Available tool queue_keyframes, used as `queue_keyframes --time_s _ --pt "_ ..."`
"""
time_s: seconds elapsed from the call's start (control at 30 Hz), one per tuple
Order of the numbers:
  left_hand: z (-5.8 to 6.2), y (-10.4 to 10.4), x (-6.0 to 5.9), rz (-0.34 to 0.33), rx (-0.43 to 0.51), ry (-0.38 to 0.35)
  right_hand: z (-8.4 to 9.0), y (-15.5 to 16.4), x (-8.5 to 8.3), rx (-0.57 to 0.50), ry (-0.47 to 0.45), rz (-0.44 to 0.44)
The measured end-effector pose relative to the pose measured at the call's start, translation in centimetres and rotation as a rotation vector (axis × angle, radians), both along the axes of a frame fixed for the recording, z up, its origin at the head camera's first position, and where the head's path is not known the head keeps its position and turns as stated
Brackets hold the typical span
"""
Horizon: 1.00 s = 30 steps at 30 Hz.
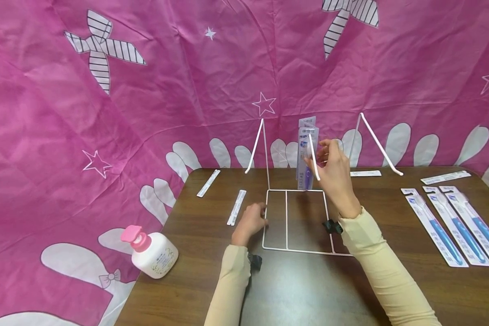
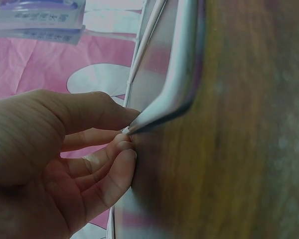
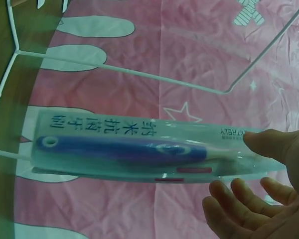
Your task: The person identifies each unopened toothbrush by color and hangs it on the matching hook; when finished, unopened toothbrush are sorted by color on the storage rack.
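Left hand (image 1: pixel 250 222) pinches left base bar of white wire rack (image 1: pixel 287 219), toward back edge of brown wooden table (image 1: pixel 199 231). Right hand (image 1: pixel 335 174) touches purple-handled toothbrush in flat clear packaging (image 1: pixel 304 179), upright at rack's middle hook; cannot tell if gripped. Blue-handled packaged toothbrushes (image 1: pixel 458 226): right edge. White pink-topped pump bottle (image 1: pixel 156 258): left edge.

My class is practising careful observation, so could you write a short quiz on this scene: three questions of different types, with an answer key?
1. How many blue-handled toothbrush packs lie on the table?
2. True or false: in the head view, the pump bottle stands to the left of the wire rack.
3. What is the left hand pinching? (a) the pump bottle (b) a toothbrush pack (c) the wire rack

Key: 1. Three. 2. True. 3. (c).
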<state>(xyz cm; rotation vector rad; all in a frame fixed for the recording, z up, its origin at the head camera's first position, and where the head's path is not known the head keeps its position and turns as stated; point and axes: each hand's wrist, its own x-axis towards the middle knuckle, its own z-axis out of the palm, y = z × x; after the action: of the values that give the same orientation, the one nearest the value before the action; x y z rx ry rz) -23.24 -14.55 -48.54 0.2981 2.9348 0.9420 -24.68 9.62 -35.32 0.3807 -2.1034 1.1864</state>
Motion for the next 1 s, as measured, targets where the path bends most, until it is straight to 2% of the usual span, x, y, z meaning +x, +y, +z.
queue_keyframes --time_s 0.53,0.77,1.0 --pt "-0.2 0.0 -0.3 -0.010 -0.002 -0.002 -3.6 3.1 1.2 0.053 -0.125 -0.053" --pt "-0.2 -0.1 -0.5 -0.017 -0.017 -0.002 -4.3 5.4 1.7 0.066 -0.186 -0.118" --pt "-0.2 0.1 -0.5 -0.010 -0.018 -0.006 -4.7 8.3 2.2 0.091 -0.174 -0.186"
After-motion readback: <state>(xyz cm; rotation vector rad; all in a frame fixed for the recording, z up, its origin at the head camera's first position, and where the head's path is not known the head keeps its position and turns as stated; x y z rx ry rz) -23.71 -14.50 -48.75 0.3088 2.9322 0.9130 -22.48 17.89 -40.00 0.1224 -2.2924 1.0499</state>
